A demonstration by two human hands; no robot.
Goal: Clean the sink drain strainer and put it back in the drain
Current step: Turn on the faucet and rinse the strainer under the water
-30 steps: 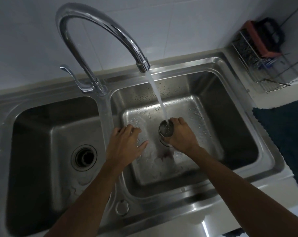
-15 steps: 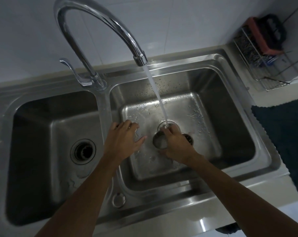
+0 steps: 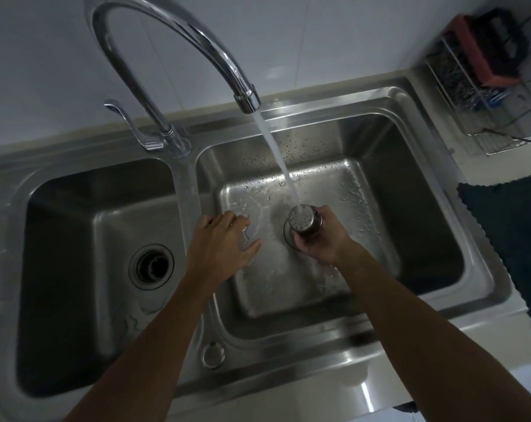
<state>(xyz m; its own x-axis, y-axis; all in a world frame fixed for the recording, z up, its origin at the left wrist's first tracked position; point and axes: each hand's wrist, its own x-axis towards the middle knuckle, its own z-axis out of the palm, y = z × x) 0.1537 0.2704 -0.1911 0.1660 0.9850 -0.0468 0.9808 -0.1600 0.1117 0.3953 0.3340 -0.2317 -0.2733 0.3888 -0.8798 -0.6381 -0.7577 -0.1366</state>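
My right hand [image 3: 322, 242] grips the metal drain strainer [image 3: 304, 221], a small perforated steel cup, tilted so its holed bottom faces the tap. Water from the faucet spout [image 3: 246, 99] falls straight onto the strainer. Just under the strainer, part of the right basin's drain rim [image 3: 286, 236] shows; the rest is hidden by my hand. My left hand [image 3: 223, 242] hovers open over the left side of the right basin [image 3: 380, 166], fingers spread, holding nothing.
The left basin [image 3: 75, 214] has its own open drain [image 3: 151, 266]. The faucet lever [image 3: 127, 123] stands behind the divider. A round plug [image 3: 213, 355] sits on the front ledge. A wire rack [image 3: 486, 95] with scrubbers and a dark mat [image 3: 514, 226] lie at the right.
My right hand has lifted and turned the strainer so that its perforated bottom now faces up into the stream. My left hand stays in about the same place.
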